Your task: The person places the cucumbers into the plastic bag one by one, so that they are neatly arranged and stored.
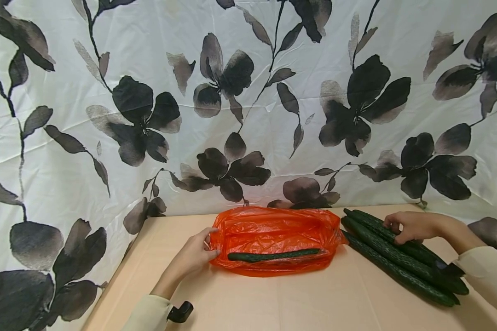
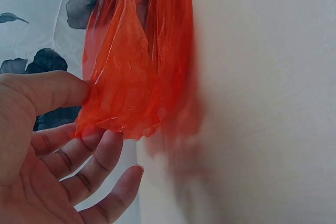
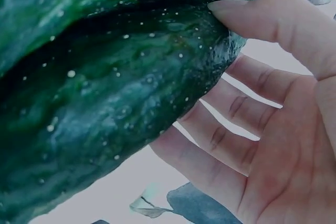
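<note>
A thin orange-red plastic bag (image 1: 273,230) lies spread on the table, with a dark green cucumber (image 1: 273,255) lying lengthwise inside its front part. My left hand (image 1: 194,252) pinches the bag's left end between thumb and fingers; in the left wrist view the crumpled plastic (image 2: 123,93) hangs from that grip. To the right, three long bumpy cucumbers lie side by side at a slant. My right hand (image 1: 428,227) holds the farthest cucumber (image 3: 115,87), thumb on top and fingers along its far side. The middle cucumber (image 1: 391,253) and the nearest cucumber (image 1: 397,271) lie beside it.
The pale tan tabletop (image 1: 248,303) runs back to a white cloth (image 1: 290,128) with a dark flower print, hanging behind it. A black wrist strap (image 1: 180,312) sits at my left sleeve. The bag's right end comes close to the cucumbers' far ends.
</note>
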Available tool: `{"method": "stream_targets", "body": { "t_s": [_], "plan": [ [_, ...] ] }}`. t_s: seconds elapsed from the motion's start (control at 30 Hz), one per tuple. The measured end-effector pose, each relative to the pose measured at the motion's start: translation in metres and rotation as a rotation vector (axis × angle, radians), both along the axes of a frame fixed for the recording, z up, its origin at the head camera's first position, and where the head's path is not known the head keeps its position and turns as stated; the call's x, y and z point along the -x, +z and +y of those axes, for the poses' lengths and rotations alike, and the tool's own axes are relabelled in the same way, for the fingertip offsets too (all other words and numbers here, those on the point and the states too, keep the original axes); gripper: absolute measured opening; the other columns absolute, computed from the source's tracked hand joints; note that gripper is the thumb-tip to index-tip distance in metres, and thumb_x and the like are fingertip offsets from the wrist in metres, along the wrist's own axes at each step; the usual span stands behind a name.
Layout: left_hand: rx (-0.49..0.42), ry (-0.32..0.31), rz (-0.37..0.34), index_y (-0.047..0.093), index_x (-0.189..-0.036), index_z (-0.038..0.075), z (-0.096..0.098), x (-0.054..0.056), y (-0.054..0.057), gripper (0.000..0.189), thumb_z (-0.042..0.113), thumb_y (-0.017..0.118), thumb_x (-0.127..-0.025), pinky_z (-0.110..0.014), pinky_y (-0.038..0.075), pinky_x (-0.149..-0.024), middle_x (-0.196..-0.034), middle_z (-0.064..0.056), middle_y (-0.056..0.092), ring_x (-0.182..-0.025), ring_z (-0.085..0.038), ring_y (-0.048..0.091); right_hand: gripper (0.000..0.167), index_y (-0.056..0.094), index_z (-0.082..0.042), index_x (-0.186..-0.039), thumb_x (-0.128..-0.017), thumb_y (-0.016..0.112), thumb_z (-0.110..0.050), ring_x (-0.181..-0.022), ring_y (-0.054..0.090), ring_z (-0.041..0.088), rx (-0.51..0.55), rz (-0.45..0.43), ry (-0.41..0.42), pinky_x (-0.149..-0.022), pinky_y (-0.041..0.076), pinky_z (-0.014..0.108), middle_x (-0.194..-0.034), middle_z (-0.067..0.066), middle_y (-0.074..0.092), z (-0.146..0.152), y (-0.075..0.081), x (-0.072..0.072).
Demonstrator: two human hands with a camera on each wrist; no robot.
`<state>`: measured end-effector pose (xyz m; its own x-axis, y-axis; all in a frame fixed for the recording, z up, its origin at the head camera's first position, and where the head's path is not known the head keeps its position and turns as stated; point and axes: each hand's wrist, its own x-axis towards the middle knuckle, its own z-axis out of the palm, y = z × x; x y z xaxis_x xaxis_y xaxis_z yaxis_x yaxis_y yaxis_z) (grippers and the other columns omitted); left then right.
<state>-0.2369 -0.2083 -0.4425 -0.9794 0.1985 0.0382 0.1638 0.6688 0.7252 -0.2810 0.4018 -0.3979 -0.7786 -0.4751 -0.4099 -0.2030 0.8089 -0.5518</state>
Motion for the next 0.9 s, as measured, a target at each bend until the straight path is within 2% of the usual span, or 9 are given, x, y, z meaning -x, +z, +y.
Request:
{"method": "stream_targets", "body": {
  "t_s": [0.17,0.27,0.37,0.47,0.57,0.7,0.9],
  "plan": [
    [-0.002,-0.001,0.001,0.056,-0.140,0.005,0.000,0.001,-0.001,0.061,0.003,0.078,-0.082,-0.029,0.050,-0.060,-0.090,-0.007,0.058,-0.072,-0.017,0.058,0.044,0.057,0.005,-0.123,-0.086,0.072,-0.012,-0.079,0.058,0.019,-0.010,0.002,0.004,-0.059,0.054,0.034,-0.105,0.010,0.058,0.001,0.004,0.002],
    [-0.002,-0.002,-0.001,0.056,-0.140,0.005,0.000,0.001,-0.001,0.061,0.003,0.077,-0.083,-0.030,0.050,-0.060,-0.090,-0.007,0.057,-0.072,-0.018,0.058,0.043,0.059,0.005,-0.123,-0.086,0.072,-0.013,-0.087,0.060,0.022,-0.018,-0.003,-0.023,-0.064,0.057,0.038,-0.105,0.009,0.060,0.001,0.008,0.004],
    [0.000,0.001,-0.004,0.055,-0.140,0.005,-0.001,0.001,-0.001,0.061,0.003,0.077,-0.083,-0.030,0.051,-0.060,-0.090,-0.006,0.057,-0.073,-0.018,0.058,0.045,0.059,0.007,-0.126,-0.088,0.071,-0.014,-0.089,0.063,0.023,-0.009,-0.014,-0.039,-0.068,0.059,0.042,-0.106,0.009,0.061,0.001,0.011,0.006],
    [0.004,0.007,-0.009,0.056,-0.140,0.006,-0.001,0.002,-0.002,0.061,0.004,0.077,-0.083,-0.030,0.051,-0.061,-0.089,-0.005,0.057,-0.073,-0.017,0.057,0.046,0.058,0.007,-0.127,-0.089,0.071,-0.014,-0.089,0.062,0.023,0.012,-0.021,-0.028,-0.069,0.058,0.041,-0.107,0.010,0.061,0.001,0.015,0.008],
    [0.003,0.007,-0.010,0.056,-0.139,0.006,-0.001,0.002,-0.002,0.060,0.004,0.078,-0.083,-0.030,0.051,-0.061,-0.089,-0.005,0.057,-0.073,-0.017,0.058,0.043,0.058,0.005,-0.127,-0.090,0.070,-0.013,-0.089,0.062,0.021,0.036,-0.002,0.017,-0.067,0.057,0.037,-0.108,0.011,0.061,0.000,0.018,0.010],
    [-0.002,0.002,-0.014,0.056,-0.139,0.006,-0.001,0.002,-0.001,0.060,0.005,0.078,-0.083,-0.029,0.050,-0.061,-0.089,-0.005,0.057,-0.073,-0.018,0.058,0.041,0.058,0.003,-0.127,-0.091,0.070,-0.013,-0.089,0.063,0.015,0.055,0.062,0.085,-0.066,0.056,0.031,-0.110,0.011,0.064,-0.004,0.025,0.013],
    [-0.004,-0.002,-0.013,0.056,-0.140,0.006,0.001,0.002,0.000,0.061,0.004,0.078,-0.083,-0.029,0.050,-0.060,-0.089,-0.006,0.057,-0.073,-0.018,0.058,0.049,0.055,0.005,-0.132,-0.093,0.072,-0.020,-0.091,0.064,0.010,0.039,0.174,0.149,-0.072,0.055,0.028,-0.107,0.005,0.065,-0.012,0.036,0.013]
  ]
}}
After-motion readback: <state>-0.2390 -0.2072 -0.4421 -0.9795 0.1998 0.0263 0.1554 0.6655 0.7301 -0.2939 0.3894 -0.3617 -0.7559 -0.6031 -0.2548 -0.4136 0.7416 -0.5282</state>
